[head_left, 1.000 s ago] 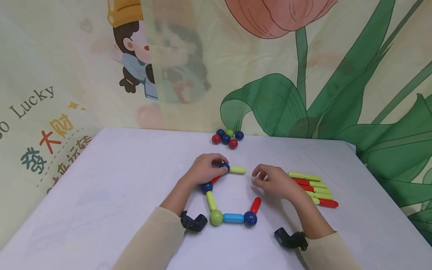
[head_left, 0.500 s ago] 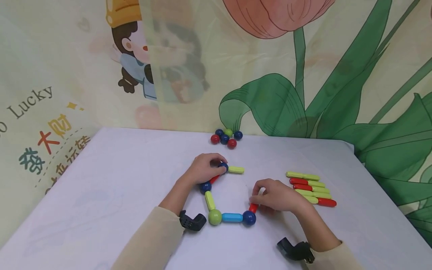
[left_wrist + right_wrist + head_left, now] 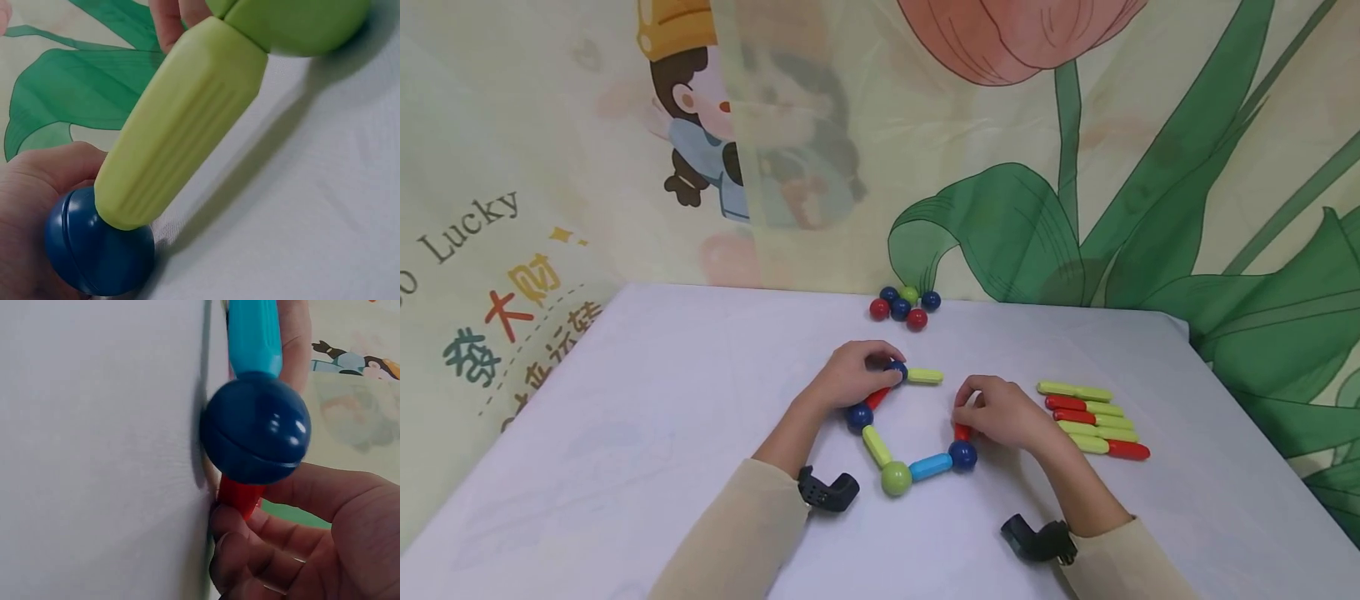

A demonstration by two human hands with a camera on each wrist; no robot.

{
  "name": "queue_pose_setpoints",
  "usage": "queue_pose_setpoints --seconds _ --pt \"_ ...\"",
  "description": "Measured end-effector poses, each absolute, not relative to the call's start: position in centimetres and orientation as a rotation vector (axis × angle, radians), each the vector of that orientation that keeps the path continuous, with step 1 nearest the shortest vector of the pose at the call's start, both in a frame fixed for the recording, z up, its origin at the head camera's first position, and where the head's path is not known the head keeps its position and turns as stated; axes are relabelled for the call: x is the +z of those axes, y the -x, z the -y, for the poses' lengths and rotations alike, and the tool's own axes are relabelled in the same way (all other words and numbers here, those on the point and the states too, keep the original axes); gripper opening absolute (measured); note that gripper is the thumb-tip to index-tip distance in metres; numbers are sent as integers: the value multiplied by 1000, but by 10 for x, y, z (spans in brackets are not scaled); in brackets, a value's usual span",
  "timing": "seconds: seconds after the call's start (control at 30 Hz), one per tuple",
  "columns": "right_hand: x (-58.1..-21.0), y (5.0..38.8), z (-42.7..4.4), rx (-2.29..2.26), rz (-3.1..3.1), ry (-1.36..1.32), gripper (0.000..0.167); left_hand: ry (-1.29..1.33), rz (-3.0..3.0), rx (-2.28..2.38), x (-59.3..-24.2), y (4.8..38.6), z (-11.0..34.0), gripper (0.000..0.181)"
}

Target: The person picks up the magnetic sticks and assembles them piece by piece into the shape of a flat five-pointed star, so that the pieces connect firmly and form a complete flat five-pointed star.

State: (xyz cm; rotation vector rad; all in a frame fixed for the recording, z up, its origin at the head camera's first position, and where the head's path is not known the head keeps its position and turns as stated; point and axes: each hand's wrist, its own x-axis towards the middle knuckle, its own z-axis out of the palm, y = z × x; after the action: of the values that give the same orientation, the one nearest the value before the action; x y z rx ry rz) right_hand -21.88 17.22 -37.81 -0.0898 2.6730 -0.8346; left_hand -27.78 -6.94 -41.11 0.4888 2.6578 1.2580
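Observation:
My left hand (image 3: 856,372) pinches a dark blue ball (image 3: 897,368) at the far end of a chain of toy balls and rods. A yellow-green rod (image 3: 925,377) sticks out rightward from that ball. From it the chain runs through a red rod (image 3: 877,398), a second blue ball (image 3: 859,417), another yellow-green rod (image 3: 178,128), a green ball (image 3: 896,478) and a light blue rod (image 3: 931,467) to a third blue ball (image 3: 256,428). With thumb and fingers, my right hand (image 3: 1006,410) pinches the red rod (image 3: 239,497) on this last ball, partly covering it.
Several loose balls (image 3: 901,309) in red, blue and green cluster near the table's back edge. To the right of my right hand lies a row of several red and yellow-green rods (image 3: 1093,421). A white cloth (image 3: 625,467) covers the table; a printed curtain hangs behind.
My right hand came down onto the red rod and took hold of it, then moved away from me. The chain's near end swung away and slightly right. My left hand stayed put.

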Motion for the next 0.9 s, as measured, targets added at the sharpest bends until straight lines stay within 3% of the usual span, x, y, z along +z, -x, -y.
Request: queue_pose_setpoints --seconds 0.37,0.9 --pt "-374 240 -169 -798 -2684 118 30 -503 -2669 1260 -412 279 68 26" --pt "-333 276 -159 -958 -2801 51 44 -493 -2689 1274 -416 278 70 26"
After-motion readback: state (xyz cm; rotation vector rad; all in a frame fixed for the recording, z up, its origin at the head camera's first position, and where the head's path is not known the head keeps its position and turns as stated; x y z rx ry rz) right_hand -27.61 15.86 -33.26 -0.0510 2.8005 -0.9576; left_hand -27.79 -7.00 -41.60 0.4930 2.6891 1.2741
